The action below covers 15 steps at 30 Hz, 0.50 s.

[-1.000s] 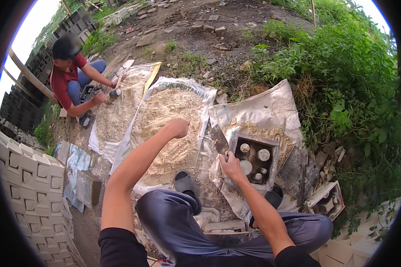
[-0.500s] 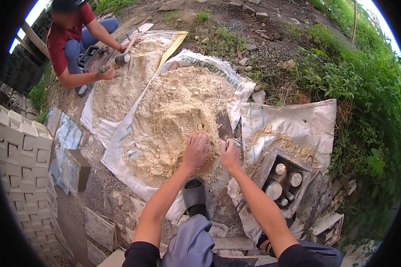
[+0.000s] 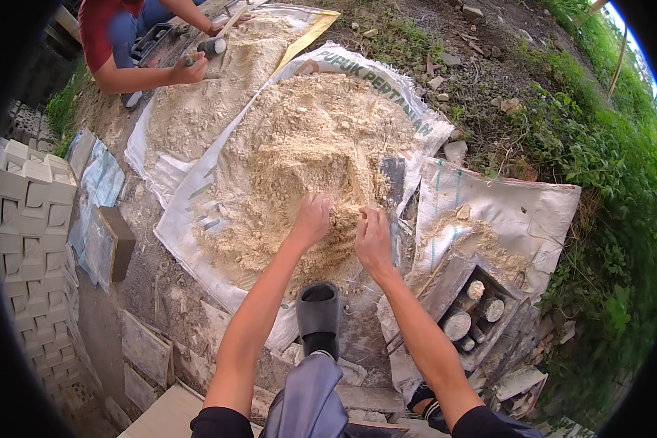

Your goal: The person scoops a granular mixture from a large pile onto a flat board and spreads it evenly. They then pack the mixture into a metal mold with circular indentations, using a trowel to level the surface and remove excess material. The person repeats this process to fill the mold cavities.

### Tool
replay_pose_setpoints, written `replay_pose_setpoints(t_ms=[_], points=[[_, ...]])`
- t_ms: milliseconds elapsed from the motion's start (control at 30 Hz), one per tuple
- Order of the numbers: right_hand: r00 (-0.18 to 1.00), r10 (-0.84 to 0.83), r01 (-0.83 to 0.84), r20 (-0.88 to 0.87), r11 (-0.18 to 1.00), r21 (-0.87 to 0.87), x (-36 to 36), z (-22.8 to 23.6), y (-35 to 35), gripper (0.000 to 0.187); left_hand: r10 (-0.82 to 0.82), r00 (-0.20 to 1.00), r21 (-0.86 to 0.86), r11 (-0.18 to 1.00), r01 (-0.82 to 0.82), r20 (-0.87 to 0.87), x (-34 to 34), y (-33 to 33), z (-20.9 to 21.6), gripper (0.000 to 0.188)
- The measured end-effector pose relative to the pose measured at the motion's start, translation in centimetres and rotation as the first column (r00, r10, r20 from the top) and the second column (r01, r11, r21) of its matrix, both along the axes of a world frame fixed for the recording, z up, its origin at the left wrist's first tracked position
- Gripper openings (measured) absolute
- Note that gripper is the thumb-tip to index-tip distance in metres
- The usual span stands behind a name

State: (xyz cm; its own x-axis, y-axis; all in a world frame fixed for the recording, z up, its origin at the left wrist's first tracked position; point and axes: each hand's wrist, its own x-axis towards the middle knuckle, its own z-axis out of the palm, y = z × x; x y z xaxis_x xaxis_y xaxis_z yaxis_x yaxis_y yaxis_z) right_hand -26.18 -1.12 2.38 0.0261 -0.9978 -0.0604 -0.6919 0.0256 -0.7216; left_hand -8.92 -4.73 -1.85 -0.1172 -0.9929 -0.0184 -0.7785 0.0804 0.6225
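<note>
A broad heap of pale, crumbly sand-like material (image 3: 299, 139) lies on a spread white woven sack (image 3: 177, 232). At the heap's near side, my left hand (image 3: 314, 219) reaches in with its fingers curled together; whatever they close on is hidden. Just to its right, my right hand (image 3: 373, 237) has bent fingers pressed together at the heap's edge, their contents too small to make out. A dark flat board (image 3: 393, 179) stands partly in the material beyond the right hand. My grey slipper (image 3: 318, 310) rests at the near edge of the sack.
To the right, a wooden mould box (image 3: 438, 292) holds several round-ended cylinders (image 3: 458, 326) beside another white sack (image 3: 540, 212). Patterned pale blocks (image 3: 40, 212) are stacked at left. At upper left, a co-worker's hand (image 3: 188, 69) grips a mallet (image 3: 212, 47) over a second heap.
My left hand has gone from spread fingers on the heap to curled ones. My right hand has shifted slightly, fingers still bent. The whole view has tilted, and the co-worker's mallet has moved.
</note>
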Motion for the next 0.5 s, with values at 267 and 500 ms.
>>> replay_pose_setpoints(t_ms=[267,500], points=[[0.923,0.352,-0.342,0.158,0.936,-0.085,4.5,0.6,0.4,0.039,0.586,0.562,0.642,0.756,-0.123,-0.583,0.5,4.4,2.9,0.051],[0.941,0.311,-0.316,0.137,0.949,0.014,3.4,2.2,-0.3,0.018,0.398,0.754,0.557,0.829,-0.051,-0.523,1.0,4.0,3.1,0.052]])
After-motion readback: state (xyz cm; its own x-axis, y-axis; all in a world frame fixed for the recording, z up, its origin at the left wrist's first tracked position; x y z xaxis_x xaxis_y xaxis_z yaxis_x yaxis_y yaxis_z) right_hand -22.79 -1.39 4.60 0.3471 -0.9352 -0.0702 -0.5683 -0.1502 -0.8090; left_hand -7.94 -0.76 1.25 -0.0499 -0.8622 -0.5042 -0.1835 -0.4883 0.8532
